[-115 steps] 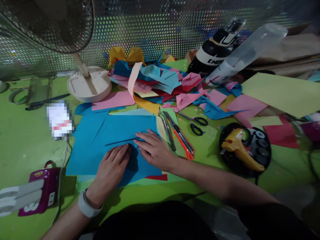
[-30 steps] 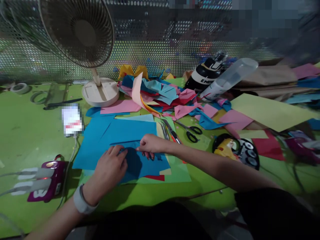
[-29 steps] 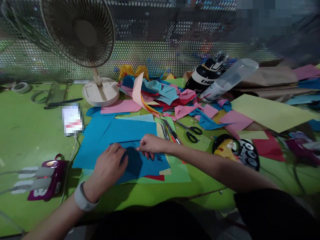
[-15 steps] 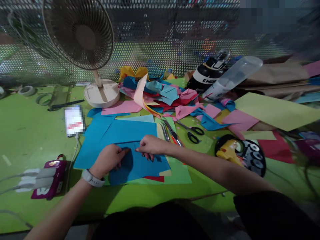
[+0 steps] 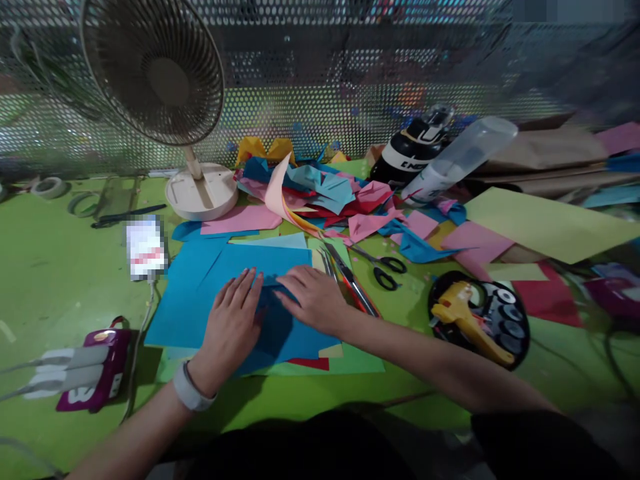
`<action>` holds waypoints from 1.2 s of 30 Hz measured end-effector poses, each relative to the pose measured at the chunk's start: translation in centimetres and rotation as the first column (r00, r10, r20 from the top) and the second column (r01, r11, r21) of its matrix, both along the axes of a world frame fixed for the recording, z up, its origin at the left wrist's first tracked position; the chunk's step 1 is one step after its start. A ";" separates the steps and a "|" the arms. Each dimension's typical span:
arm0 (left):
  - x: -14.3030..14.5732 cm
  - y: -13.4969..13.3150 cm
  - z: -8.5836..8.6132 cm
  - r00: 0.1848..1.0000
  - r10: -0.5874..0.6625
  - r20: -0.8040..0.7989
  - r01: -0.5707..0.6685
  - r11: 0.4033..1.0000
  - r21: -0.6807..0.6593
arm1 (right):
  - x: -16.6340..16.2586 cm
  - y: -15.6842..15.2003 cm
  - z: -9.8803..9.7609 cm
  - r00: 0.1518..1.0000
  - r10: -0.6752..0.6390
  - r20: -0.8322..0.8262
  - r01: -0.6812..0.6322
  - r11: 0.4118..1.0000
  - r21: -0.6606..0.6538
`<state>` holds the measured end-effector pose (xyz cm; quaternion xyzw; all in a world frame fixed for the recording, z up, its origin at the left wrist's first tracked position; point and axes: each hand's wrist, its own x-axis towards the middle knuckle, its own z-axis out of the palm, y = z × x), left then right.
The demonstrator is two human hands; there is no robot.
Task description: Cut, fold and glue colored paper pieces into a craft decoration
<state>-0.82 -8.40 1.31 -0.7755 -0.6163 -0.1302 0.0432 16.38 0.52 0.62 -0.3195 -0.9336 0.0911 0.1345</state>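
Both hands rest flat on a blue paper sheet lying on the green table. My left hand has its fingers stretched out and pressed on the paper. Just to its right, my right hand also lies open, palm down, fingertips touching the same sheet. More blue, red and light green sheets stick out from under the blue one. A grey band circles my left wrist.
A desk fan stands at the back left. A heap of coloured paper scraps lies behind the sheet. Scissors and cutters lie right of my hands. A yellow tape gun, bottles, a purple power strip.
Earlier my right hand pinched the paper edge and my left hand was curled on it. Both hands have flattened and moved up onto the sheet.
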 end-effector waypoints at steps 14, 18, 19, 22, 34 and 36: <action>-0.7 -1.0 -3.2 0.973 -0.186 -0.134 0.183 0.982 -0.035 | 1.4 -1.0 -2.6 0.983 0.186 0.010 -0.184 0.962 0.201; -0.7 -0.9 -3.3 0.978 -0.186 -0.094 0.183 0.982 -0.043 | 1.1 -0.5 -2.1 0.995 0.100 -0.027 -0.097 0.992 0.083; -0.7 -0.9 -3.4 0.980 -0.182 -0.079 0.178 0.983 -0.046 | 0.9 -0.2 -1.8 0.998 0.064 -0.021 -0.063 0.997 0.034; -0.8 -0.8 -3.4 0.980 -0.190 -0.062 0.188 0.981 -0.040 | 0.1 0.5 -0.8 0.999 -0.031 0.040 0.035 0.993 -0.112; -1.3 -0.5 -0.8 0.968 0.021 0.249 -0.039 0.997 0.066 | -0.7 1.2 0.1 0.988 -0.153 -0.012 0.114 0.784 -0.610; -1.3 -0.5 -0.3 0.904 0.109 0.414 -0.163 0.982 0.099 | -0.7 1.2 -0.2 0.961 -0.239 -0.142 0.070 0.703 -0.708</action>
